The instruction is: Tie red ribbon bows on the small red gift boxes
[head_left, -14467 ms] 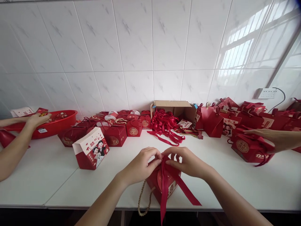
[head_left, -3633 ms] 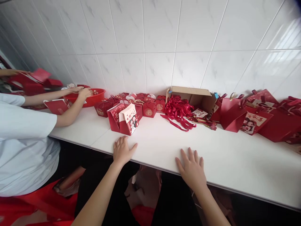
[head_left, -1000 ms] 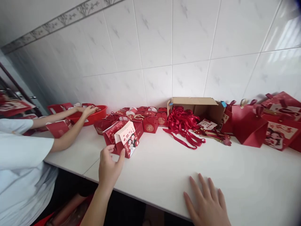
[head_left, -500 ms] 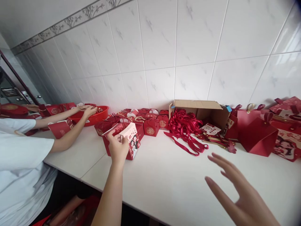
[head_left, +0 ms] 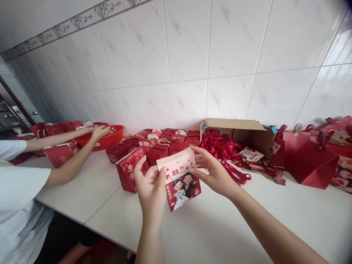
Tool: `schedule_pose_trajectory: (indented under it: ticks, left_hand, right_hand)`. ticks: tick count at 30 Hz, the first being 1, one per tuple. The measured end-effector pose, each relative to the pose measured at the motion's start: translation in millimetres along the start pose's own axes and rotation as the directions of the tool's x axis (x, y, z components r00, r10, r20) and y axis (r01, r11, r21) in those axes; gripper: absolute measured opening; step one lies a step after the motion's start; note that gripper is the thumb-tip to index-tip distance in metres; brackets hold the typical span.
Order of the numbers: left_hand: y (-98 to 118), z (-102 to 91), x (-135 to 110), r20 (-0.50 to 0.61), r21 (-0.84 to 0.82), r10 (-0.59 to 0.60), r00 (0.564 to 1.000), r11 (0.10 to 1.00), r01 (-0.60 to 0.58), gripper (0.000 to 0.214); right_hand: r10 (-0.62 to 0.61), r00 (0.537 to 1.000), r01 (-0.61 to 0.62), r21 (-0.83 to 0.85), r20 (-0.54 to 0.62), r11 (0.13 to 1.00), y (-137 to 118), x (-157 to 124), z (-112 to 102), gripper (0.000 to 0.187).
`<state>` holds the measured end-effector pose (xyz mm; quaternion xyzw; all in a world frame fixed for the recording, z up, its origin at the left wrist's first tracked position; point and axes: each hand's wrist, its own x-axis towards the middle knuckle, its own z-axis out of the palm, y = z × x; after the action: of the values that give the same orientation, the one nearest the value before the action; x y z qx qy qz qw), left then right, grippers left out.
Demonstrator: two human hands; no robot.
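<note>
A red and cream paper gift box (head_left: 183,183), printed with a cartoon couple, is held slightly tilted above the white table. My left hand (head_left: 152,183) is closed on its left edge, the thumb lying on the printed face. At the upper right edge, my right hand (head_left: 210,170) grips the same box between thumb and fingers. A second red box (head_left: 127,172) with pale lettering stands just left of my left hand, whose fingertips overlap it in view; whether they touch I cannot tell. The inside of the held box is hidden.
Several filled red boxes (head_left: 159,152) are grouped by the wall. Red ribbons (head_left: 220,143) spill from a cardboard box (head_left: 236,124); red bags (head_left: 310,157) stand to the right. At left, a co-worker's hands (head_left: 100,132) reach into a red basin (head_left: 117,136).
My right hand has come in from the right and taken hold of the cartoon-couple box. That box has moved right and turned its printed face towards me. The co-worker's hands remain at the basin.
</note>
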<state>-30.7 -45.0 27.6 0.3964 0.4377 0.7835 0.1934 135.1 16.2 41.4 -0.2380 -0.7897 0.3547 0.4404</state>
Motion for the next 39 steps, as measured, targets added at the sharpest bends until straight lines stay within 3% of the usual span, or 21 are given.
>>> schedule_pose_trajectory:
  ticks: [6,11,17,19,23,25,29,32,34,36,38,39]
  left_hand:
    - [-22.7,2.0,-5.1,0.024,-0.002,-0.085,0.996,0.996,0.085,0.071]
    - [-27.2,2.1,-6.6,0.057,0.008,-0.182,0.982,0.983,0.182,0.076]
    - [-27.3,-6.0,-5.8,0.122,0.032,-0.276,0.953,0.961,0.274,0.071]
    - [-30.6,-8.5,-4.8,0.148,0.089,-0.258,0.955,0.965,0.247,0.060]
    - [-38.3,-10.5,-2.9,0.228,0.269,-0.106,0.968,0.962,0.042,0.035]
    - [-39.2,-8.0,-3.9,0.276,0.278,-0.089,0.957,0.961,0.009,0.029]
    - [-35.5,-0.1,-9.0,0.236,0.243,-0.311,0.921,0.936,0.254,0.033]
    - [-33.2,2.6,-11.1,0.188,0.247,-0.351,0.917,0.921,0.302,0.037]
    - [-32.6,2.7,-11.0,0.179,0.243,-0.356,0.917,0.919,0.309,0.039]
    - [-32.2,2.4,-10.5,0.178,0.240,-0.377,0.909,0.912,0.332,0.040]
    - [-31.9,2.3,-10.0,0.178,0.244,-0.381,0.907,0.910,0.335,0.039]
    - [-31.9,2.5,-9.9,0.179,0.248,-0.374,0.910,0.912,0.326,0.038]
  right_hand:
    - [-0.053,0.997,0.043,-0.163,-0.057,0.986,28.7,5.3,1.3,0.043]
    - [0.075,0.996,-0.078,0.076,0.045,0.994,45.0,8.2,3.1,0.031]
    - [0.251,0.955,-0.287,0.286,0.156,0.914,51.4,11.1,1.3,0.025]
    - [0.267,0.948,-0.309,0.296,0.174,0.904,51.0,11.3,-1.9,0.025]
    - [0.292,0.925,-0.356,0.284,0.242,0.891,50.0,10.3,-5.8,0.024]
    - [0.288,0.921,-0.358,0.275,0.262,0.892,49.7,9.8,-4.8,0.025]
    - [0.251,0.932,-0.299,0.162,0.260,0.940,44.8,11.3,-8.5,0.028]
    - [0.185,0.972,-0.191,0.027,0.145,0.981,36.6,14.6,-34.8,0.031]
    - [0.175,0.983,-0.178,-0.079,-0.051,0.981,35.8,14.1,-66.4,0.034]
    - [0.169,0.934,-0.259,-0.270,-0.314,0.927,45.1,8.1,-103.9,0.035]
    - [0.190,0.828,-0.478,-0.486,-0.527,0.731,66.1,-4.0,-139.3,0.030]
    - [0.208,0.797,-0.539,-0.510,-0.567,0.671,79.9,-11.8,-153.8,0.027]
